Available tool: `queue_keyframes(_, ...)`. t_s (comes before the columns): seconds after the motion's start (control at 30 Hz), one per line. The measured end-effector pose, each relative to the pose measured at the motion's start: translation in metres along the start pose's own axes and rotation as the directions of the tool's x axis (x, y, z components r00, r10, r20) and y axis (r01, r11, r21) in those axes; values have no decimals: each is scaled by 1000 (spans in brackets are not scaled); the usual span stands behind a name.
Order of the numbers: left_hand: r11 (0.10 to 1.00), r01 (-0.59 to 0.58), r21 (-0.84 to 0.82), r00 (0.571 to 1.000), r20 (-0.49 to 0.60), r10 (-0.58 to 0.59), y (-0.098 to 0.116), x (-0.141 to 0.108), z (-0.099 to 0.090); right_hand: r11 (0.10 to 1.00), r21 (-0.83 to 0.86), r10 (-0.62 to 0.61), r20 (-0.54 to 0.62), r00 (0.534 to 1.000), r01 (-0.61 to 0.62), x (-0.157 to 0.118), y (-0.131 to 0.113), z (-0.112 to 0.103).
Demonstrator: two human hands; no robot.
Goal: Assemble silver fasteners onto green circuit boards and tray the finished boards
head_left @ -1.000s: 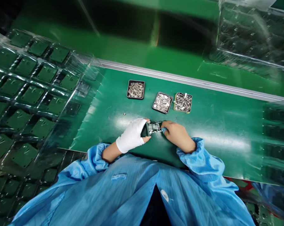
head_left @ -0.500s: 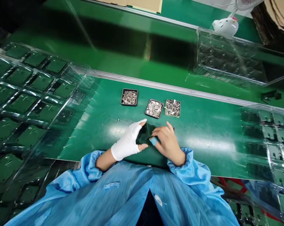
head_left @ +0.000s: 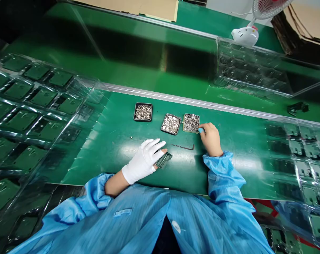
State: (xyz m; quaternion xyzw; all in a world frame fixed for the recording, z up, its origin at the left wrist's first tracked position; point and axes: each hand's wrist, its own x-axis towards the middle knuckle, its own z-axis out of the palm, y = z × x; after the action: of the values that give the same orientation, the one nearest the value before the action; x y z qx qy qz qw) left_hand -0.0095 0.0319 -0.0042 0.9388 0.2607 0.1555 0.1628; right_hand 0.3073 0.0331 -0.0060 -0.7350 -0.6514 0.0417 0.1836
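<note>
My left hand (head_left: pixel 144 160), in a white glove with bare fingertips, grips a dark green plastic part (head_left: pixel 164 160) with cut-outs, just above the table. My right hand (head_left: pixel 211 139), with a blue wrap on one finger, reaches to the right edge of the rightmost small tray (head_left: pixel 185 131) of silvery metal pieces. Its fingers are curled together there, and whatever they pinch is hidden. Between the hands a dark L-shaped hex key (head_left: pixel 183 146) lies on the green table.
Two more trays of small metal parts, a middle one (head_left: pixel 162 130) and a left one (head_left: pixel 134 114), stand nearby. A tiny metal piece (head_left: pixel 131 137) lies loose. Clear blister trays of green parts (head_left: pixel 34 157) flank me left and right (head_left: pixel 305 151). A white fan (head_left: pixel 246 35) stands behind.
My right hand has left the green part and moved right and forward to the rightmost tray. The hex key now shows on the table. My left hand keeps the part, turned to another angle.
</note>
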Motion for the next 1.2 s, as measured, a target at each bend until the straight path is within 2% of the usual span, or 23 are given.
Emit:
queue_keyframes(0.13, 996, 83, 22, 992, -94, -81, 7, -2, -2, 999, -43, 10, -4, 1000, -10, -4, -6, -3)
queue_keyframes(0.2, 995, 80, -55, 982, -165, -88, 9, -2, -7, 998, 56, 31, -51, 998, -29, -9, -12, -12)
queue_keyframes(0.3, 972, 124, -199, 956, -239, -171, 12, 4, -21, 947, 322, 19, -97, 995, 14, -19, -36, -28)
queue_keyframes(0.37, 949, 172, -263, 949, -213, -231, 15, 13, -29, 875, 476, -66, -66, 996, 90, -29, -62, -33)
queue_keyframes(0.43, 930, 192, -312, 953, -166, -252, 18, 24, -35, 811, 561, -180, -29, 983, 164, -39, -90, -30)
queue_keyframes(0.57, 900, 225, -372, 938, -167, -304, 21, 36, -35, 783, 545, -311, -74, 947, 300, -56, -127, -15)
queue_keyframes(0.67, 876, 273, -397, 918, -164, -360, 19, 37, -35, 793, 486, -365, -104, 925, 368, -60, -131, -9)
queue_keyframes(0.77, 838, 291, -461, 927, -82, -367, 19, 36, -38, 773, 525, -365, -91, 926, 356, -58, -125, -10)
queue_keyframes(0.83, 804, 289, -519, 945, 24, -325, 19, 34, -41, 728, 554, -435, -84, 897, 404, -56, -121, -13)
queue_keyframes(0.9, 773, 290, -564, 955, 114, -275, 20, 33, -44, 678, 557, -527, -87, 845, 480, -55, -119, -14)
queue_keyframes(0.97, 757, 290, -586, 957, 153, -248, 20, 32, -47, 654, 552, -561, -104, 821, 517, -55, -118, -14)
queue_keyframes(1.03, 762, 270, -589, 963, 157, -220, 21, 30, -49, 647, 569, -553, -108, 826, 508, -56, -118, -13)
queue_keyframes(1.1, 799, 236, -553, 972, 140, -191, 22, 28, -49, 657, 598, -508, -98, 856, 459, -58, -118, -12)
queue_keyframes(1.2, 892, 225, -392, 974, 90, -207, 26, 25, -46, 683, 638, -411, -67, 909, 356, -61, -122, -13)
